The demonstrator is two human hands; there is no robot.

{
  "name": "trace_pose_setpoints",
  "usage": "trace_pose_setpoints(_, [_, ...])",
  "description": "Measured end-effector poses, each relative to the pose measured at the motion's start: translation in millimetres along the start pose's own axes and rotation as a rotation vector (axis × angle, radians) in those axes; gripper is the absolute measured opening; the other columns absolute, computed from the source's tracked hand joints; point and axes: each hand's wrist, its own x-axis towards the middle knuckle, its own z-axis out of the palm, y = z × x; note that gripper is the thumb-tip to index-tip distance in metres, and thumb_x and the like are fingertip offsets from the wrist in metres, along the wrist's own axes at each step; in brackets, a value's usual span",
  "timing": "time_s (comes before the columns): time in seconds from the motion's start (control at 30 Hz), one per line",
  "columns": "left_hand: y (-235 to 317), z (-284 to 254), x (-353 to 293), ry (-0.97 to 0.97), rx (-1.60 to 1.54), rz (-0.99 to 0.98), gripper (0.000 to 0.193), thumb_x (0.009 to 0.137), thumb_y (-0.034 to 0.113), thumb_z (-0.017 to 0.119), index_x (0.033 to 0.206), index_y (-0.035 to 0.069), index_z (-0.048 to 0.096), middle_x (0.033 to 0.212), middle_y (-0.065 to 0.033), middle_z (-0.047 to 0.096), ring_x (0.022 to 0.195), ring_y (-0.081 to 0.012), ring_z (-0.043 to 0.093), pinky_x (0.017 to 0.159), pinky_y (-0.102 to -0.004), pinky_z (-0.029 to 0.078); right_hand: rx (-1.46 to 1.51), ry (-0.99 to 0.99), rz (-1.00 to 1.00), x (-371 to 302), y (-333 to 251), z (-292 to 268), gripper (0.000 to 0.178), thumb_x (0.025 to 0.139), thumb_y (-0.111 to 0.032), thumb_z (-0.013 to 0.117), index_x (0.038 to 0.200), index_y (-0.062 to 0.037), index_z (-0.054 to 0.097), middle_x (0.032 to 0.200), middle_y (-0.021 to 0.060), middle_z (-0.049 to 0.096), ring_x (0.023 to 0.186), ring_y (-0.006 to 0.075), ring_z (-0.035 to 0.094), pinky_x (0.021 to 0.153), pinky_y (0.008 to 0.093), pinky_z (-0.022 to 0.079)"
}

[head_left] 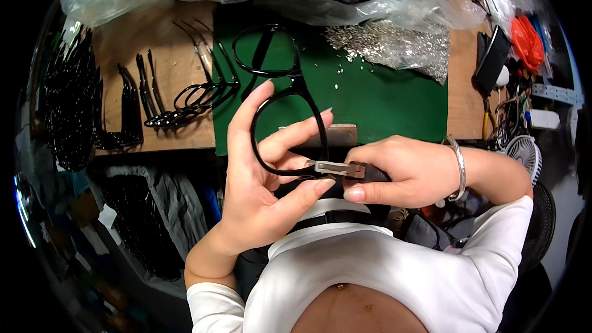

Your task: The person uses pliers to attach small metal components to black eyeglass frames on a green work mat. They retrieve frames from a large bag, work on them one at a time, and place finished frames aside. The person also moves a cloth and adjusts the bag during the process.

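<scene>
Over green mat [401, 108]: black eyeglass frame [298, 81]
Left hand [251, 182]: fingers spread, holding frame
Right hand [404, 169]: closed around pliers [356, 171], nose at rim
White slip [106, 216]: any print too small

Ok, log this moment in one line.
left hand: holds black eyeglass frame | right hand: grips pliers | pliers: metal tip at frame's near rim | green mat: silvery bits heaped far right

One held glasses frame [297, 80], two rims [253, 132], one hand tool [336, 168], one bangle [462, 169], one green mat [394, 105].
</scene>
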Motion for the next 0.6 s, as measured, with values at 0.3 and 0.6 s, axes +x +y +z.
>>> trace_pose_setpoints(0.3, [-12, 13, 6, -0.011, 0.074, -0.098, 0.091, 0.070, -0.005, 0.066, 0.135, 0.005, 0.004, 0.120, -0.0245, 0.046, 0.093, -0.0232, 0.059, 0.078, -0.0291, 0.050, -0.391, 0.172, 0.063, 2, 16, 5, 0.040, 0.083, -0.034, 0.055, 0.070, 0.0037, 0.056, 0.061, 0.0207, 0.057, 0.060, 0.0368, 0.057, 0.058, 0.0402, 0.047])
trace_pose_setpoints(0.6, [-17, 7, 13, -0.011, 0.178, -0.069, 0.086, 0.069, -0.010, 0.062, 0.135, 0.005, 0.008, 0.120, -0.0231, 0.046, 0.089, -0.0182, 0.059, 0.073, -0.0238, 0.050, -0.080, 0.046, 0.133, -3, 38, -25, 0.039, 0.078, -0.035, 0.062, 0.088, 0.0017, 0.056, 0.081, 0.0157, 0.060, 0.073, 0.0286, 0.059, 0.064, 0.0338, 0.045])
